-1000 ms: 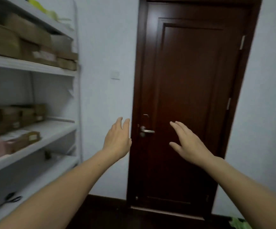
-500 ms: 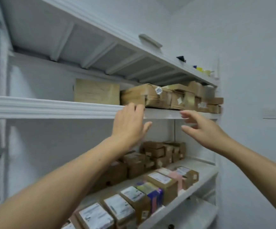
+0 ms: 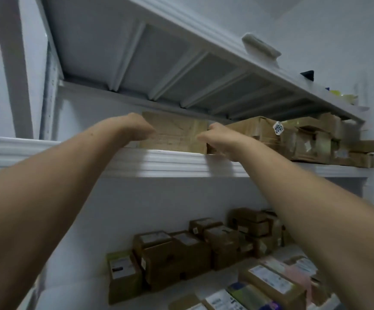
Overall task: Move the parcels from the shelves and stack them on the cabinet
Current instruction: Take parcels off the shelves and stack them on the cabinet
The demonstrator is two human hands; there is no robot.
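Our left hand (image 3: 138, 128) sits at the left end of a flat parcel (image 3: 175, 133) just above the centre of the frame, and our right hand (image 3: 218, 139) sits at its right end. The two hands are apart, with the box's front face showing between them. The left wrist is bent over and its fingers are out of sight past the box's corner, so we cannot tell whether they have closed on it. The right hand's thumb lies against the front face near the right corner, and its fingers reach into the narrow gap beside the neighbouring parcel (image 3: 255, 130). Blur keeps us from saying whether that is a grip or only a touch.

What the lift turns on is how the flat parcel lies. It is straight ahead and above us, with its long axis running left to right across the frame, along the front lip of the shelf (image 3: 159, 163) it rests on. Both hands are about equally near, one at each end, so we judge this to be a two-handed pull toward us. The right end is the tight one, because the neighbour stands just beside it.

Further out, a row of other parcels (image 3: 311, 142) runs toward the right edge on the same shelf. Lower in the frame stand many smaller boxes (image 3: 181, 253). The cabinet is not in view.
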